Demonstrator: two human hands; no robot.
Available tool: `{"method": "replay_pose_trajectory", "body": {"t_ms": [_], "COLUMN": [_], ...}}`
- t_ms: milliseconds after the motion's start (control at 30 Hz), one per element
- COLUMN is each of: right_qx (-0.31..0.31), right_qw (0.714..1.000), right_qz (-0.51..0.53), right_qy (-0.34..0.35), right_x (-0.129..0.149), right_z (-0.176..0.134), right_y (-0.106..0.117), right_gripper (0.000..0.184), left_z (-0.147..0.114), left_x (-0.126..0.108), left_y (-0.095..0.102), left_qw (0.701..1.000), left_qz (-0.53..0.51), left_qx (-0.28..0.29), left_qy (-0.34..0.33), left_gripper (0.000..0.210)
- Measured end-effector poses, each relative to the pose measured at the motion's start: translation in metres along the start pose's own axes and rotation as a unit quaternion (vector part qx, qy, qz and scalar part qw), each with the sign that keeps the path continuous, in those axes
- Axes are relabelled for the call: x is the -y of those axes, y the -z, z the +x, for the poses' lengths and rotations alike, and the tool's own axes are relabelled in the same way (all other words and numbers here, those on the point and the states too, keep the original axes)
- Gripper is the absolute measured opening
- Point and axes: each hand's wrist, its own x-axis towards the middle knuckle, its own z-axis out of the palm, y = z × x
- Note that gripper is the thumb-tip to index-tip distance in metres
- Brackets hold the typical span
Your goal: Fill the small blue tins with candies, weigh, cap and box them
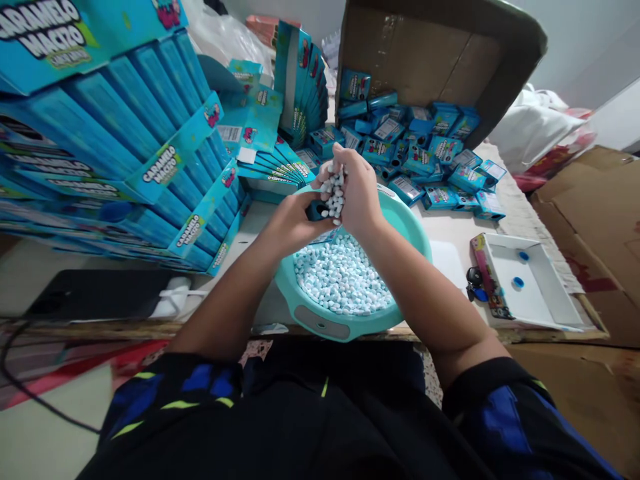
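Over a turquoise basin (420, 233), both hands are close together. My right hand (361, 190) is cupped, its fingers closed round a handful of small pale blue and white candies (334, 193). My left hand (297, 220) curls round a small blue candy box (315, 211), most of it hidden by the fingers. The candies in the right hand lie right against that box. Beneath the hands, a heap of loose candies (345, 277) covers the bottom of the basin.
Stacked blue display cartons (165, 167) rise on the left. A tipped cardboard box (430, 53) spills many small blue boxes (420, 157) behind the basin. To the right are a white tray (540, 280) with two blue caps and some keys (475, 283). A black phone (100, 293) lies left.
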Motion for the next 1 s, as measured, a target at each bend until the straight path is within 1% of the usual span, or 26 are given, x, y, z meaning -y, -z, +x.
{"method": "replay_pose_trajectory", "body": {"t_ms": [100, 200, 267, 433, 533, 633, 767, 900, 1000], "right_qx": [-0.001, -0.005, 0.009, 0.056, 0.073, 0.065, 0.055, 0.048, 0.047], "right_qw": [1.0, 1.0, 0.999, 0.998, 0.997, 0.996, 0.992, 0.991, 0.991], "right_qz": [-0.01, -0.024, -0.035, -0.041, -0.012, 0.058, 0.114, 0.124, 0.117], "right_qy": [0.013, 0.018, 0.014, 0.012, 0.008, 0.012, 0.02, 0.032, 0.038], "right_x": [0.0, 0.004, 0.008, 0.015, 0.015, 0.011, 0.01, 0.013, 0.015], "right_z": [0.001, -0.002, -0.006, -0.017, -0.018, -0.013, -0.007, -0.006, -0.007], "right_y": [0.001, 0.001, 0.0, -0.005, -0.006, -0.006, -0.004, -0.002, 0.001], "right_gripper": [0.053, 0.054, 0.055, 0.057, 0.055, 0.055, 0.061, 0.063, 0.063], "left_z": [-0.002, -0.003, -0.002, 0.002, 0.004, 0.003, 0.002, 0.0, -0.003], "left_x": [-0.003, -0.004, -0.002, 0.006, 0.008, 0.01, 0.011, 0.006, 0.0], "left_y": [0.0, 0.0, 0.0, 0.003, 0.004, 0.004, 0.001, -0.001, -0.002], "left_qw": [1.0, 1.0, 1.0, 0.999, 0.999, 0.999, 0.999, 0.998, 0.998], "left_qz": [0.001, -0.005, 0.0, 0.011, 0.021, 0.015, -0.014, -0.022, -0.016], "left_qx": [0.011, -0.002, -0.005, 0.04, 0.046, 0.05, 0.028, 0.004, -0.013], "left_qy": [-0.002, -0.01, -0.007, 0.014, 0.008, -0.013, -0.037, -0.063, -0.059], "left_gripper": [0.041, 0.043, 0.042, 0.038, 0.032, 0.032, 0.036, 0.036, 0.037]}}
